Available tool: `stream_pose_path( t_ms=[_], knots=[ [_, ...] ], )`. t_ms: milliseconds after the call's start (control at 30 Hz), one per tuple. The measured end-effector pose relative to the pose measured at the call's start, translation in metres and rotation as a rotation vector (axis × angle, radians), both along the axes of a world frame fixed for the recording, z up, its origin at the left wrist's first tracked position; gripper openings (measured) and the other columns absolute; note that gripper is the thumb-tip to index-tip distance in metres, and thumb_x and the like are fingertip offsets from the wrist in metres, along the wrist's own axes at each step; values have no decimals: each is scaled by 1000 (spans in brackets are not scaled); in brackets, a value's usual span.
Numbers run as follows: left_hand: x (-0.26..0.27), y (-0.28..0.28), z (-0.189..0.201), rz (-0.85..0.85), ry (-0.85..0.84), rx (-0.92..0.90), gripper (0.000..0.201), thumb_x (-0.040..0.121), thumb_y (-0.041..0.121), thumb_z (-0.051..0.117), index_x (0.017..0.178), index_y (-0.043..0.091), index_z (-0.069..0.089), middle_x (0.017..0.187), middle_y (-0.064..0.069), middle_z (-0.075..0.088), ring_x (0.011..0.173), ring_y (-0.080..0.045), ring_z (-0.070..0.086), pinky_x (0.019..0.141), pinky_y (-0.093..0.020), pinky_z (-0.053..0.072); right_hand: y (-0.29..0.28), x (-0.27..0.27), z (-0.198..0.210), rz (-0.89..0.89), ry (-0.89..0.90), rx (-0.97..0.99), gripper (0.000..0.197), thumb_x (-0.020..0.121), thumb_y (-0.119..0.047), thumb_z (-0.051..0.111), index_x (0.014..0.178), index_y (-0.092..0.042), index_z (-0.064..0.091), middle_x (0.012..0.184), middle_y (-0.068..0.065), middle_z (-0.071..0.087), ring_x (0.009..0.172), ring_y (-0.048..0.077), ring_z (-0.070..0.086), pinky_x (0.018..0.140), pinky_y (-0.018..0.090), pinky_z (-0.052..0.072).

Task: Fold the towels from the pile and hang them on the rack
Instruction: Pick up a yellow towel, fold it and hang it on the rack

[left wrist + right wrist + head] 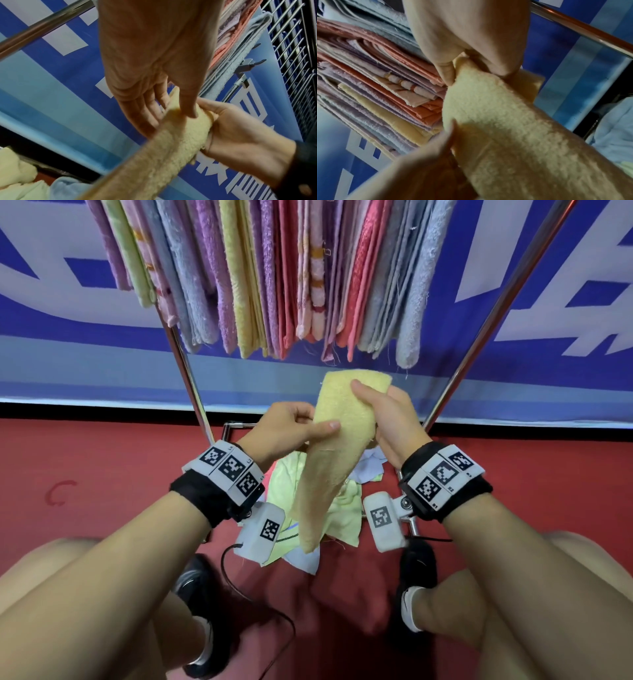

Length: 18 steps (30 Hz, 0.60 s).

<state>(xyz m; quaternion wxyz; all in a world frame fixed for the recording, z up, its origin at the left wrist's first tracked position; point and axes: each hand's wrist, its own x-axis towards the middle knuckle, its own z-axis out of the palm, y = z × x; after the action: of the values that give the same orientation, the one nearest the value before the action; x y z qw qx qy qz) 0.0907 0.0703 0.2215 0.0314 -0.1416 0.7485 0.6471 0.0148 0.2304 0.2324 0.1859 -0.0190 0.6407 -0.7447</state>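
A pale yellow towel (329,467) hangs as a narrow folded strip between my hands, below the rack. My right hand (363,395) grips its top end, thumb on the front. My left hand (318,426) pinches its left edge a little lower, thumb in front and fingers behind. The left wrist view shows my left hand (188,108) with its thumb pressed on the towel (154,162). In the right wrist view my right hand (471,60) bunches the towel's (505,128) end. The pile (346,508) of light green and blue towels lies on the floor underneath. Several folded towels (274,268) hang on the rack.
The rack's chrome legs (186,371) (479,337) slant down on either side of my hands to a base frame (236,426) on the red floor (102,474). A blue and white banner (68,354) stands behind. My knees, black shoes (418,570) and a black cable (239,587) are below.
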Motion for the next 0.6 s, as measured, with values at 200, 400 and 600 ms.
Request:
stream_pose_path(
  t_ms=[200, 400, 600],
  knots=[
    [-4, 5, -7, -225, -32, -135, 36, 88, 21, 76, 113, -2, 64, 81, -5, 73, 64, -8, 62, 57, -25, 49, 10, -19, 2, -52, -28, -33, 27, 99, -13, 65, 122, 1, 66, 114, 16, 76, 105, 29, 74, 91, 46, 60],
    [-6, -1, 5, -335, 3, -334, 28, 88, 36, 74, 97, 10, 78, 85, -1, 75, 67, -1, 59, 67, -14, 47, 21, -35, 2, -131, -66, -45, 31, 99, -8, 63, 128, 1, 63, 116, 17, 75, 105, 28, 74, 93, 45, 60],
    [-8, 11, 8, -78, 211, -22, 26, 91, 16, 72, 98, -8, 69, 83, -19, 71, 70, -19, 67, 64, -30, 54, 24, -12, 0, 198, -384, -204, 91, 92, -78, 43, 132, 1, 65, 127, 24, 68, 122, 39, 66, 108, 48, 50]
  ],
)
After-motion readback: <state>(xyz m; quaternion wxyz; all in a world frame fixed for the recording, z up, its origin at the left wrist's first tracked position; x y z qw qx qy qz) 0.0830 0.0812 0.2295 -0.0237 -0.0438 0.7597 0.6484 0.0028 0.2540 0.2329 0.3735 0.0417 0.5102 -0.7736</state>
